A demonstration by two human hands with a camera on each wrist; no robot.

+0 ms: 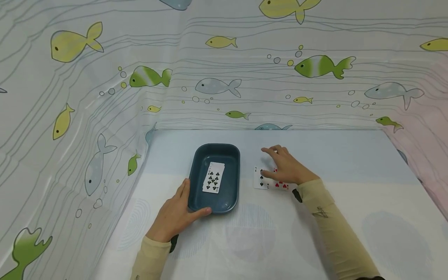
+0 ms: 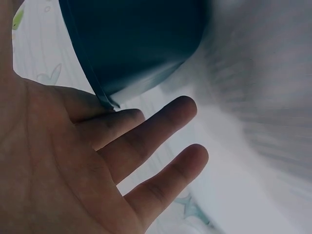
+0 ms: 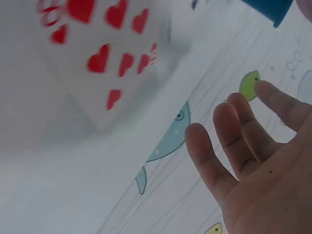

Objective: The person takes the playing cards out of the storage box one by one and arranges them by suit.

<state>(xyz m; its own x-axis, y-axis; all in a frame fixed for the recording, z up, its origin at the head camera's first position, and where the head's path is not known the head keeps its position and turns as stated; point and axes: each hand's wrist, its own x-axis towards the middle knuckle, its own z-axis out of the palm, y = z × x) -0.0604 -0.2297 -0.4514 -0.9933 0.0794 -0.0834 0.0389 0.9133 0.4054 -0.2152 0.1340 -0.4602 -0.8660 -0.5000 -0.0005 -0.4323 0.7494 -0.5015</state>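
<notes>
A dark blue tray (image 1: 233, 186) lies on the table with a small stack of playing cards (image 1: 213, 178) in it, a clubs card on top. My left hand (image 1: 175, 214) touches the tray's near left corner, thumb at the front rim and fingers along the left side. The left wrist view shows the other fingers (image 2: 151, 131) extended beside the tray's outer wall. To the right lie a spades card (image 1: 257, 182) and, beside it, a hearts card (image 3: 105, 53). Over these two cards hovers my right hand (image 1: 288, 167), fingers spread; it hides part of both.
The table (image 1: 343, 163) carries a pale blue and white cover. Behind it and along the left side hangs a fish-patterned cloth (image 1: 224, 66). Between the tray and the loose cards runs a strip of tabletop.
</notes>
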